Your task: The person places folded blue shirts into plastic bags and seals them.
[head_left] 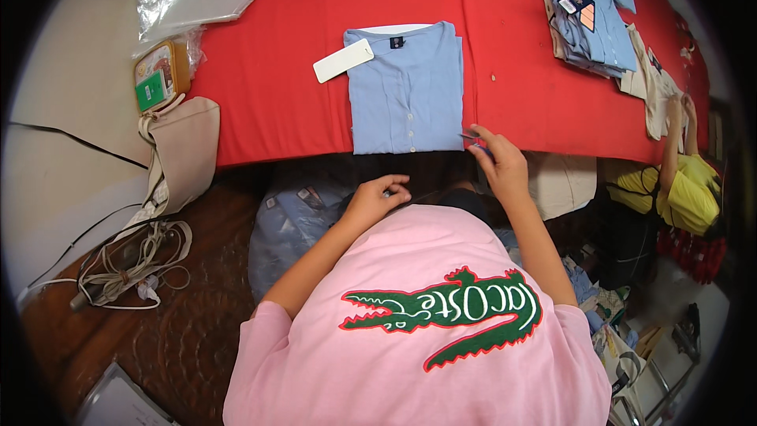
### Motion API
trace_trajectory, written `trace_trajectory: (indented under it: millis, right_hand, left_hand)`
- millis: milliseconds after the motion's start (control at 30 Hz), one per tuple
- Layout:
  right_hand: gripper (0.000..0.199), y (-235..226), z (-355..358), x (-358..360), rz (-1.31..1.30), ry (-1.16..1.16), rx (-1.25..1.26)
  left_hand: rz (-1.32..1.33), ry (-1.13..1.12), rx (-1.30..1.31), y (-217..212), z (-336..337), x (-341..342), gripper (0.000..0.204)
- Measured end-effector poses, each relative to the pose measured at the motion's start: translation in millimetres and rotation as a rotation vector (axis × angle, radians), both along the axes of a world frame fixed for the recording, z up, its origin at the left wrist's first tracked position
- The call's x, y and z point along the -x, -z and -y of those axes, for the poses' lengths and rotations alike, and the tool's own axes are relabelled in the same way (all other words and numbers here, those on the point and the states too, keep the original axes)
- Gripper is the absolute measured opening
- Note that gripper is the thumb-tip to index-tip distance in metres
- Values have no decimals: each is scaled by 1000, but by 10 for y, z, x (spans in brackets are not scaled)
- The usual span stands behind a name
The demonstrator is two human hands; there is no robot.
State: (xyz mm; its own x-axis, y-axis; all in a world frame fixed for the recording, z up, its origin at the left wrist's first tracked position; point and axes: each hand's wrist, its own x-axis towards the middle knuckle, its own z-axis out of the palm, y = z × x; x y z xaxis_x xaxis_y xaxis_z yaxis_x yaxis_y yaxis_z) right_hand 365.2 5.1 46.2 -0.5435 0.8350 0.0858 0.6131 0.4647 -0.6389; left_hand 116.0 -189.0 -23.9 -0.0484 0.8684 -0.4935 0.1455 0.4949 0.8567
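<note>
On the red table (512, 71), folded blue shirt (406, 91) lies just left of right hand (501, 166), grip pinched narrow.

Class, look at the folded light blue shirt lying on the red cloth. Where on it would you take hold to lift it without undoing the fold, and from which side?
Probably grip the folded blue shirt at its two long side edges, coming from the near hem. It lies flat, buttons up, with the white tag sticking out at the collar's left; the right hand is already at the near right corner.
</note>
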Motion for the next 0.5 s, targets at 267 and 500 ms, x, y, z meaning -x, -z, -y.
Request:
trace_trajectory:
  millis: [267, 500]
  right_hand:
    - [31, -122, 124, 55, 113, -206, -79]
    - [31, -135, 164, -197, 158, -368, -146]
  left_hand:
    - [473, -590, 8, 154, -457, -467, 36]
    - [529, -858, -169, 285, -419, -793, 22]
